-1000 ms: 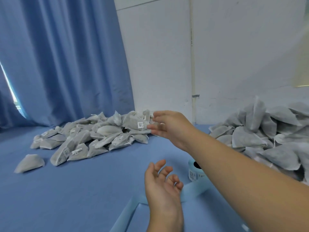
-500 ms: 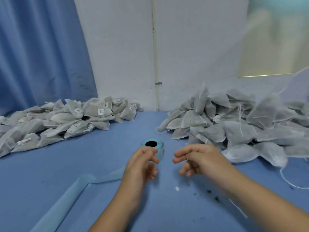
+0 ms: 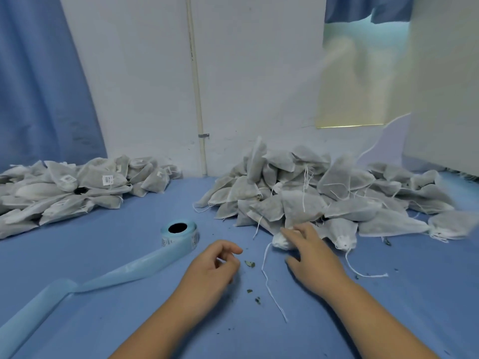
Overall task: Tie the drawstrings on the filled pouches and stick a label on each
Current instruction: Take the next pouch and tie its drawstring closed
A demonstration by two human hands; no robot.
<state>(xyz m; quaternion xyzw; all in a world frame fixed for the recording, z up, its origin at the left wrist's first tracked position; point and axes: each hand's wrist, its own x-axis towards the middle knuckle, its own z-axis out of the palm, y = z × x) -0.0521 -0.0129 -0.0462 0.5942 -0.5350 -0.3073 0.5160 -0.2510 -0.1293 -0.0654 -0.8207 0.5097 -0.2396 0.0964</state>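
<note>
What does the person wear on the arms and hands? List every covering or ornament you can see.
Nothing worn shows. The left hand and right hand have no gloves, rings or watch. The left forearm and right forearm are uncovered, with no sleeve in view.

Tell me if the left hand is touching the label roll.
Apart. The head view shows bare table between the left hand and the label roll.

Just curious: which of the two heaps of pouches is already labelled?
The left heap; white labels show on its pouches, none on the right heap.
</note>
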